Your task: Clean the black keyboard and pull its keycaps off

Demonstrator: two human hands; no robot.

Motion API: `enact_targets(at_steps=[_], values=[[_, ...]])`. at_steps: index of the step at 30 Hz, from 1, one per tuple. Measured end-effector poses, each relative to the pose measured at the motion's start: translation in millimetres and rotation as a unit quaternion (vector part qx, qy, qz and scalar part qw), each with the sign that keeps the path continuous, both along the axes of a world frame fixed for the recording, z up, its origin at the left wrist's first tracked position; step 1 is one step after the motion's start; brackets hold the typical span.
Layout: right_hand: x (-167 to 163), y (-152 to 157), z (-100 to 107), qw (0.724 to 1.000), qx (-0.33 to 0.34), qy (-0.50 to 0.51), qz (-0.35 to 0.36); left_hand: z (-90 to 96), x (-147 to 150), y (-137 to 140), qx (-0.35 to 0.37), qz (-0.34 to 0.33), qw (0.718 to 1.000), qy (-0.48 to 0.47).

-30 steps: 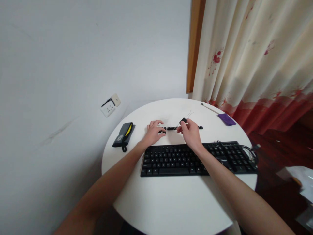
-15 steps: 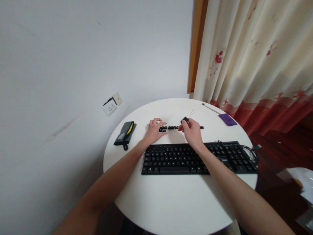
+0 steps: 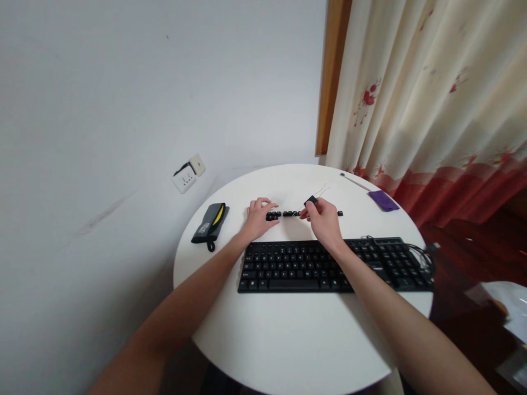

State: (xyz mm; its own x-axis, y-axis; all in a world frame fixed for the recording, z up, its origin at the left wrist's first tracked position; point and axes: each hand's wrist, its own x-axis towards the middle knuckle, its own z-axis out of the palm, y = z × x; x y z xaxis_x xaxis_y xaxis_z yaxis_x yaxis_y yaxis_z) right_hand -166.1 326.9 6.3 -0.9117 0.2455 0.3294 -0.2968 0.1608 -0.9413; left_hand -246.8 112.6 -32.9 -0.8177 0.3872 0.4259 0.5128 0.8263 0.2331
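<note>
On a round white table [image 3: 288,334], a grey pouch [image 3: 205,226] lies by the left edge. Next, the left hand [image 3: 257,220] curves, thumb and fingers apart, around the leftmost black keycaps [image 3: 273,214]; whether it touches them is unclear. Their row lies between the far edge and a black keyboard [image 3: 292,269] that reaches the right edge. The right hand [image 3: 324,218], over the row, pinches a small black piece [image 3: 310,201] trailing thin wires. A purple cloth [image 3: 383,201] lies at the far-right edge.
</note>
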Motion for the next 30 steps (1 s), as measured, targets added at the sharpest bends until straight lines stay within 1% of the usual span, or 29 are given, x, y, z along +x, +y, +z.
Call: enact_targets(at_steps=[5, 9, 12, 14, 16, 18, 20, 23, 25, 30], values=[[0.1, -0.2, 0.2, 0.999, 0.027, -0.011, 0.018, -1.1, -1.0, -0.5, 0.007, -0.005, 1.0, -0.004], [3.5, -3.2, 0.0, 0.995, 0.079, 0.009, 0.067, 3.7, 0.4, -0.8, 0.037, -0.026, 0.999, 0.008], [8.2, -7.4, -1.0, 0.983, 0.119, 0.033, 0.134, 13.0, 6.2, -1.4, 0.087, -0.08, 0.993, 0.001], [11.5, -10.5, -2.0, 0.974, 0.132, 0.032, 0.183, 20.0, 12.9, -2.4, 0.116, -0.136, 0.983, -0.049], [14.4, -13.5, -3.5, 0.965, 0.146, 0.029, 0.215, 25.8, 20.6, -3.9, 0.128, -0.189, 0.966, -0.12], [16.4, -16.1, -5.3, 0.958, 0.167, 0.032, 0.232, 29.4, 27.5, -5.3, 0.125, -0.223, 0.951, -0.176], [17.7, -18.1, -7.2, 0.95, 0.188, 0.036, 0.246, 31.0, 32.1, -6.0, 0.123, -0.241, 0.941, -0.203], [18.7, -19.4, -8.8, 0.941, 0.209, 0.033, 0.265, 31.9, 34.3, -5.8, 0.119, -0.255, 0.935, -0.216], [19.3, -18.7, -7.9, 0.935, 0.222, 0.034, 0.276, 32.7, 34.2, -5.8, 0.103, -0.266, 0.933, -0.218], [22.6, -13.3, 1.4, 0.914, 0.258, 0.046, 0.31, 36.4, 36.4, -8.4, 0.067, -0.296, 0.922, -0.242]])
